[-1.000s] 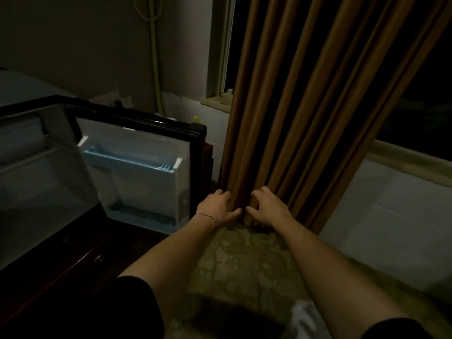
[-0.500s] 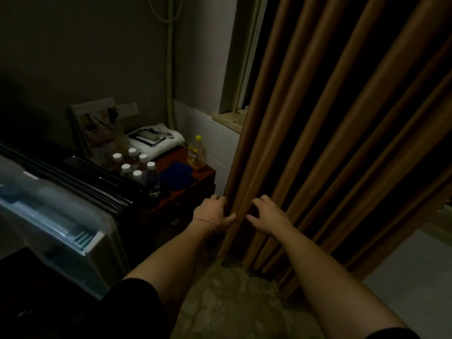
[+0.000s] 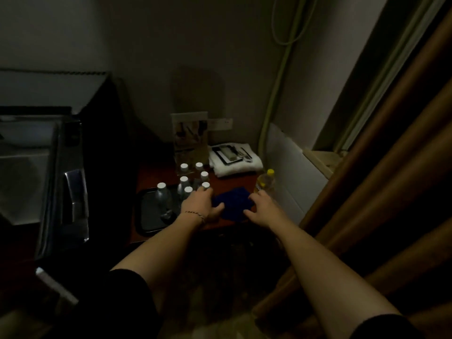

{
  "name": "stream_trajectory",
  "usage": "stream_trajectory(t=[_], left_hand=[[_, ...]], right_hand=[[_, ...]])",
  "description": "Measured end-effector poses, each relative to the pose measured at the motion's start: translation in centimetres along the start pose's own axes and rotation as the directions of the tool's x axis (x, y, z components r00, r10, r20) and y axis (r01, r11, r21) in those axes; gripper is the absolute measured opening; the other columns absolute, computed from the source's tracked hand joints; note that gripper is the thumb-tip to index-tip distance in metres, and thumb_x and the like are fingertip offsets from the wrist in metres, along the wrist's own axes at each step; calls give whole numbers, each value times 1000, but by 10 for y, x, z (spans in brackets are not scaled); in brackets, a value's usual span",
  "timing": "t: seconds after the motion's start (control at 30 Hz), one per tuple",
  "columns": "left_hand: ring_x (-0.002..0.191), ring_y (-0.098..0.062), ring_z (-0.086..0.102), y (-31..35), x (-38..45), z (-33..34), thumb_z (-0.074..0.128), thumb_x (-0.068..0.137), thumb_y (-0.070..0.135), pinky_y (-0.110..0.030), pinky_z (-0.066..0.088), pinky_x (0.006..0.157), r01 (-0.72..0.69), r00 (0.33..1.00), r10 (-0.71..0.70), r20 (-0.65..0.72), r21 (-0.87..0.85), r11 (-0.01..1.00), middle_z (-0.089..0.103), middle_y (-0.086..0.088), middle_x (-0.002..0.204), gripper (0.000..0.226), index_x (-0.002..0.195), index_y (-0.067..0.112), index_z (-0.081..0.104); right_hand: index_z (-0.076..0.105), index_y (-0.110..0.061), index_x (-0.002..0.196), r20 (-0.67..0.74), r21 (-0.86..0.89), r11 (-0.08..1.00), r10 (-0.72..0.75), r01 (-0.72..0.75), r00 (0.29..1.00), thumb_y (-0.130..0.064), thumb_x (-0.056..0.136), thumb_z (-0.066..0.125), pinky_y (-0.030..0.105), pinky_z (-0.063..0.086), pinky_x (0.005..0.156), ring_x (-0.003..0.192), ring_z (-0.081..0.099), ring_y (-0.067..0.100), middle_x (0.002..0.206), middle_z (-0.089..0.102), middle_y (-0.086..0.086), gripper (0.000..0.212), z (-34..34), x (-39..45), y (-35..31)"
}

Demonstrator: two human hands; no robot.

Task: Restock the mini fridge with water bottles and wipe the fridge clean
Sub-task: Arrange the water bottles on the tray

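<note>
Several white-capped water bottles stand on a reddish wooden side table. One more bottle stands on a dark tray. A dark blue cloth lies on the table between my hands. My left hand hovers at the cloth's left edge, its fingertips by the nearest bottles. At the cloth's right edge is my right hand, fingers spread and relaxed. Neither hand holds anything. The open fridge door shows at the left.
A yellow-capped bottle of yellow liquid stands at the table's right edge. A folded white towel with dark items and a standing card sit at the back. Brown curtains hang close on the right.
My view swung from the curtain to the side table. Both hands left the curtain folds and now reach over the blue cloth beside the bottles.
</note>
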State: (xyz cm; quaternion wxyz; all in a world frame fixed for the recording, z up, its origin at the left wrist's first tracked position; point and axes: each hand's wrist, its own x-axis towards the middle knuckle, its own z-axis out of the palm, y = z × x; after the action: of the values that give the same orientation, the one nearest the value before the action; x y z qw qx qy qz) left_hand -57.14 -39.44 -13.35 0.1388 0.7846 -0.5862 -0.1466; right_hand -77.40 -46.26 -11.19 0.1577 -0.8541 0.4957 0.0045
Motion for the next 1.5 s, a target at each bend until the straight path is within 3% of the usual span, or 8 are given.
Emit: stream_trajectory(t=[0.3, 0.43, 0.67, 0.8, 1.13, 1.23, 1.37, 1.5], left_hand=[[109, -25, 55, -46, 67, -19, 57, 85, 59, -42, 52, 84, 221, 963, -219, -155, -9, 975, 54, -3, 118, 51, 122, 24, 56], [108, -24, 56, -65, 113, -29, 58, 84, 60, -42, 52, 81, 269, 946, -267, -182, -12, 963, 53, -1, 118, 51, 122, 25, 55], [105, -22, 56, -94, 187, -28, 60, 86, 56, -41, 54, 83, 319, 935, -319, -157, -24, 947, 51, 1, 119, 45, 120, 27, 55], [111, -21, 55, -104, 219, -17, 64, 86, 53, -39, 53, 84, 356, 931, -354, -91, -3, 935, 49, 2, 123, 49, 127, 30, 53], [124, -22, 51, -132, 266, 16, 66, 88, 51, -42, 53, 92, 435, 900, -435, 1, 21, 900, 39, 3, 144, 60, 142, 38, 44], [122, -25, 53, -137, 269, 25, 67, 89, 45, -42, 51, 95, 432, 901, -432, 25, 1, 902, 43, 1, 140, 55, 140, 34, 48], [110, -25, 57, -138, 270, 32, 68, 91, 32, -36, 49, 91, 418, 907, -420, -27, -49, 907, 51, 0, 118, 34, 123, 23, 60], [106, -22, 56, -135, 266, 28, 67, 91, 23, -28, 43, 83, 394, 909, -404, -101, -107, 913, 43, 6, 104, 28, 118, 20, 62]], right_hand=[[45, -23, 143, 63, -45, 977, -205, 208, 977, -44, 95, 60, 42, 48, 98, 129, 47, 25, 143, 39, 2, 55, -18, 123, -25], [49, -22, 135, 54, -39, 964, -260, 262, 964, -43, 94, 61, 44, 51, 95, 123, 51, 24, 137, 42, 2, 48, -20, 177, -36], [51, -22, 134, 90, -6, 950, -310, 312, 946, -43, 94, 61, 42, 48, 95, 123, 51, 24, 136, 43, 3, 46, -7, 259, -54], [54, -21, 127, 136, -16, 924, -375, 381, 917, -46, 94, 59, 43, 50, 91, 116, 54, 26, 129, 46, 3, 41, 4, 305, -62], [51, -20, 134, 261, -33, 886, -440, 463, 860, -42, 93, 63, 44, 51, 93, 116, 55, 27, 131, 46, 3, 48, 51, 380, -77], [53, -20, 130, 315, -56, 873, -445, 484, 838, -40, 92, 65, 44, 51, 91, 115, 56, 29, 131, 45, 4, 44, 65, 388, -80], [57, -18, 122, 315, -12, 876, -455, 483, 833, -33, 93, 65, 44, 52, 90, 109, 58, 29, 126, 48, 4, 34, 78, 394, -79], [59, -16, 119, 266, 12, 881, -459, 473, 848, -27, 94, 62, 43, 52, 90, 105, 59, 31, 121, 48, 6, 27, 75, 395, -80]])
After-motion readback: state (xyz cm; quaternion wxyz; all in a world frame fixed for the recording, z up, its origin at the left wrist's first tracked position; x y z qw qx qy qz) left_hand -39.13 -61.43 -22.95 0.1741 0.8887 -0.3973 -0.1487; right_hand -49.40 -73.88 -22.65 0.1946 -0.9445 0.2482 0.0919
